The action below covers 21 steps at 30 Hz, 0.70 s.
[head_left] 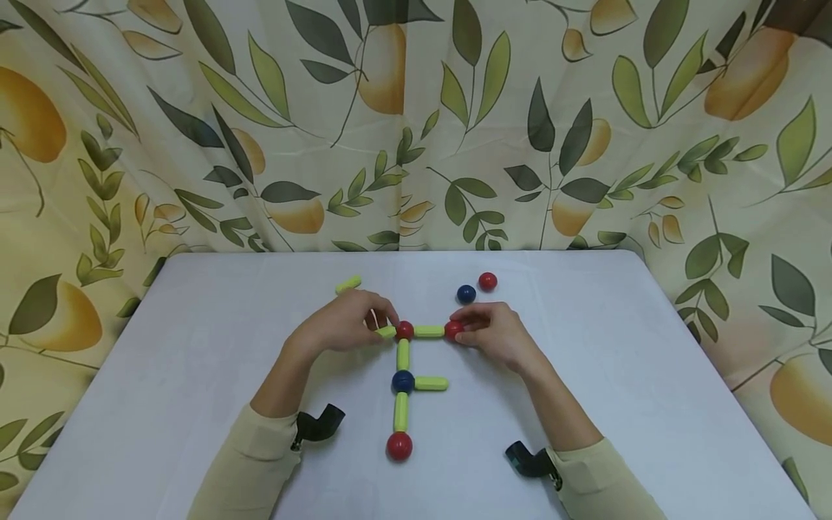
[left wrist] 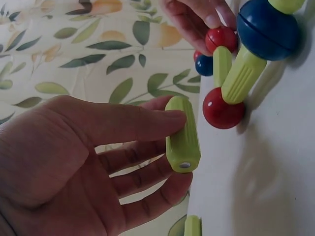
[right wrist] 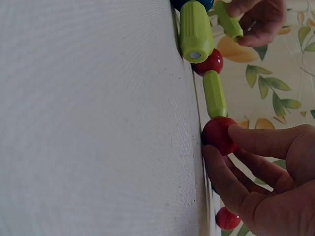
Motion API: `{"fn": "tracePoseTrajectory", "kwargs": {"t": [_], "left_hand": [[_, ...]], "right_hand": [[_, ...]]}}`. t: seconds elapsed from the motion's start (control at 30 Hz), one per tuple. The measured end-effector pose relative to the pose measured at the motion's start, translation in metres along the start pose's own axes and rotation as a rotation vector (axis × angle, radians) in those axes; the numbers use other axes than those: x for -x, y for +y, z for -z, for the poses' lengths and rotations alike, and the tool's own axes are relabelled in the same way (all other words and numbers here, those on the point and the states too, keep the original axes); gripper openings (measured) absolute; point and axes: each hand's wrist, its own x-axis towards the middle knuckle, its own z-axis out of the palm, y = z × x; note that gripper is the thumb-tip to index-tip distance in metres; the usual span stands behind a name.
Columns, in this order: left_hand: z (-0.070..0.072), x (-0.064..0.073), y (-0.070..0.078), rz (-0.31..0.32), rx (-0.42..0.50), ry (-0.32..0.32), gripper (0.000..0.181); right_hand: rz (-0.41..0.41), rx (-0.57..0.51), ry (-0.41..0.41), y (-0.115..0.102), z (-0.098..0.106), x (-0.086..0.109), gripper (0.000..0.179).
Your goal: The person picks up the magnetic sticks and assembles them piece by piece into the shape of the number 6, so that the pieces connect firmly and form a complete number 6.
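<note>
My left hand point(head_left: 344, 319) pinches a yellow-green magnetic rod point(left wrist: 183, 135) between thumb and fingers, a metal tip showing at its end. In the head view that rod lies close to the left of the red corner ball point(head_left: 405, 330). My right hand point(head_left: 497, 334) grips the red ball point(right wrist: 220, 136) at the right end of the top rod point(head_left: 429, 331). From the corner ball a rod point(head_left: 404, 354) runs down to a blue ball point(head_left: 403, 381), which has a short side rod point(head_left: 432, 383) pointing right. A lower rod point(head_left: 401, 412) joins it to a larger-looking red ball point(head_left: 399, 446).
Behind my right hand lie a loose blue ball point(head_left: 466, 294) and a loose red ball point(head_left: 487, 282). Another yellow-green rod point(head_left: 349, 284) lies beyond my left hand. The white-covered table point(head_left: 195, 325) ends at a leaf-and-fruit patterned curtain point(head_left: 468, 144).
</note>
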Motion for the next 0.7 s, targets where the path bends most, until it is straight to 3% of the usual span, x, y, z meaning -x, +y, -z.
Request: {"fn": "tracePoseTrajectory", "kwargs": {"t": [0.13,0.4,0.7], "left_hand": [[-0.004,0.000,0.007,-0.016,0.023,-0.050,0.025],[-0.011,-0.001,0.022,-0.111,0.052,-0.142,0.027],[-0.020,-0.001,0.036,-0.119,0.053,-0.199,0.025]], "right_hand": [[-0.001,-0.003,-0.002,0.000,0.000,0.000,0.032],[0.014,0.008,0.009,0.001,-0.001,0.000,0.031],[0.010,0.016,0.019,0.000,0.000,0.000,0.030]]}}
